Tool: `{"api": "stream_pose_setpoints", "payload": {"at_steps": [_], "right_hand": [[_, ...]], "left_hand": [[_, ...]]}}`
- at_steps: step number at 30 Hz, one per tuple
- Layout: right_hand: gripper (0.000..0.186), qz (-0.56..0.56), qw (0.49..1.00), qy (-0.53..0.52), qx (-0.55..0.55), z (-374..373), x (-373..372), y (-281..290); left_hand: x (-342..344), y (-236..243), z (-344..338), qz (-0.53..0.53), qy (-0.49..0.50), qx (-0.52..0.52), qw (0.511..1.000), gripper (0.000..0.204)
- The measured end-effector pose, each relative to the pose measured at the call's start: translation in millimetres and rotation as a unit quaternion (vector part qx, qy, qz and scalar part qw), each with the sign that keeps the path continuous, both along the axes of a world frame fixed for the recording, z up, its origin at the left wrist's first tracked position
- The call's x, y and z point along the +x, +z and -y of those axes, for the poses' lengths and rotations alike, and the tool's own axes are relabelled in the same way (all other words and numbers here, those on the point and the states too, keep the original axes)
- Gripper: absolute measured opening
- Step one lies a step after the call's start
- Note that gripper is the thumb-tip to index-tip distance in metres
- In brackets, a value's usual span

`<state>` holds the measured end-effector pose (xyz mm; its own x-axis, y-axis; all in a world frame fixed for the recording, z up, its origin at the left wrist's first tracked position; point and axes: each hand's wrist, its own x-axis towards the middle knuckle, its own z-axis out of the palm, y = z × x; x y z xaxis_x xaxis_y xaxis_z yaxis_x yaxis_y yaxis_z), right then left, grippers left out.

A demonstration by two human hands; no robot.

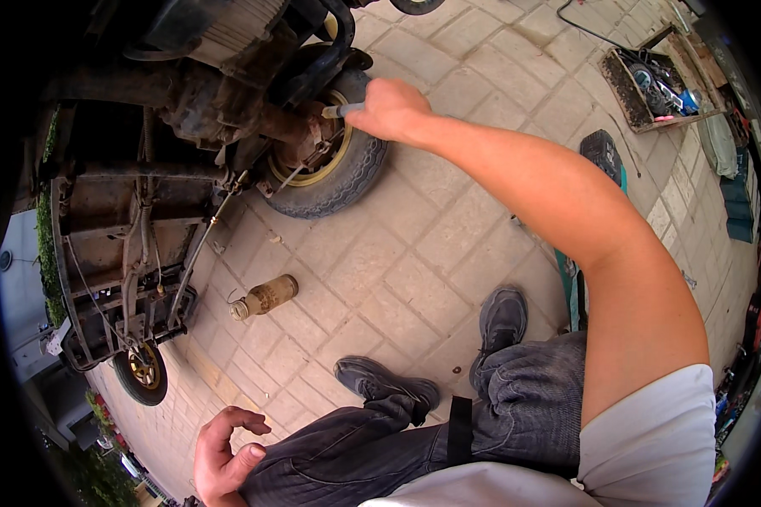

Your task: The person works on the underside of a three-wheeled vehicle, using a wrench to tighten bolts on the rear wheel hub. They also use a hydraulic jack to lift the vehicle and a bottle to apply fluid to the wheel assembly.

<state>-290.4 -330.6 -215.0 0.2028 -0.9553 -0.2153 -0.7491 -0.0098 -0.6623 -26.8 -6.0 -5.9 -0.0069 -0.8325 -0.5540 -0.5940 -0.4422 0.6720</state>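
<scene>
My right hand (393, 110) reaches out to the tyre (347, 182) of a vehicle whose rusty underside faces me. Its fingers are wrapped round a short grey-handled tool (338, 111), whose pale tip points at the rusty hub (300, 148) inside the yellow rim. I cannot make out the tool's exact kind. Low in the picture, beside my thigh, my left hand (227, 456) holds nothing; its fingers are bent but apart from the thumb. A dirty, brownish cylindrical container (266, 297) with a wire at its neck lies on its side on the paving.
The vehicle frame (135, 173) stands on the left, with a small front wheel (142, 373) at its end. An open toolbox (659, 84) full of tools sits at the upper right. A black-and-teal case (602, 156) is by my right arm. My shoes (503, 319) stand on the paving.
</scene>
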Motion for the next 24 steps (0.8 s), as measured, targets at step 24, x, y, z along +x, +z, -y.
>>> {"api": "stream_pose_setpoints", "payload": {"at_steps": [24], "right_hand": [[0.043, -0.002, 1.0, 0.021, 0.008, -4.4, -4.7, 1.7]], "left_hand": [[3.7, -1.7, 3.7, -0.004, -0.039, -0.022, 0.999, 0.05]]}}
